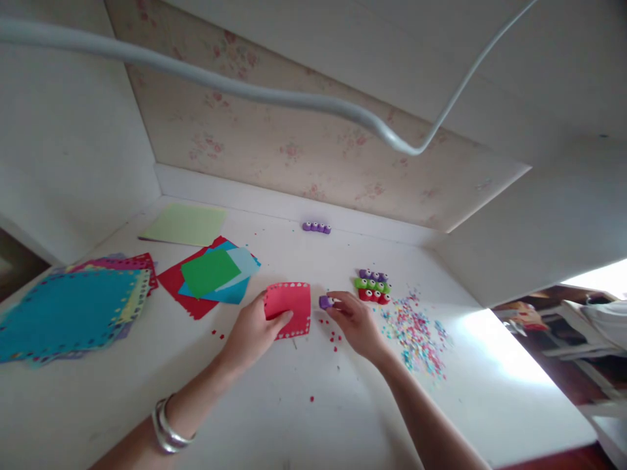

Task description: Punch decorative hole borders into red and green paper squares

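My left hand (255, 329) holds a red paper square (291, 303) at its left side, thumb on top and fingers beneath. Small punched holes line several edges of the square. Just right of it, my right hand (353, 320) grips a small purple paper punch (324, 301) between thumb and fingertips. The punch is apart from the paper's edge. Small red cut-outs (335, 339) lie on the table between my hands. Beyond my right hand stand rows of purple, green (372, 285) and red punches (373, 297).
Blue sheets with punched borders (73, 310) lie at the left. Plain green (210, 273) and pale green sheets (186, 224) are farther back. Several purple punches (317, 228) stand near the wall. Colourful confetti (418, 336) covers the right side. A white cable (274, 94) crosses the upper view.
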### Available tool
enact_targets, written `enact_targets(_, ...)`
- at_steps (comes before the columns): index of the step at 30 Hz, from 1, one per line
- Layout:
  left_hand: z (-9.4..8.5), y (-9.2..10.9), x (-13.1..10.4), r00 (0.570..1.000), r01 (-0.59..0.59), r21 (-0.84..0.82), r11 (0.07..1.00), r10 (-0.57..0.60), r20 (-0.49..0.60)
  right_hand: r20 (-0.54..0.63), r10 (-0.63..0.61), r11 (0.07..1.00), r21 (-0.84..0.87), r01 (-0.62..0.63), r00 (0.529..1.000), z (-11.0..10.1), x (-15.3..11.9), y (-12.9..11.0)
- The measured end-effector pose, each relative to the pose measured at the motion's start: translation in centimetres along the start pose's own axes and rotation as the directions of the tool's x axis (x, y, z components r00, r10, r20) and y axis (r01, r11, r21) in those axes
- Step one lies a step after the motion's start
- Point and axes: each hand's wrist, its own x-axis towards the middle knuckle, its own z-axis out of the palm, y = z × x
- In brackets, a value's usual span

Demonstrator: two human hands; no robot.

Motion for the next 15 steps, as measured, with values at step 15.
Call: enact_targets(15, 0.4, 1.4, -0.4, 0.981, 0.15, -0.067, 0.986, -0.14, 0.137, -0.034, -0.048, 0.99, 0.127, 0.052, 0.998, 1.2, -3.1, -0.8)
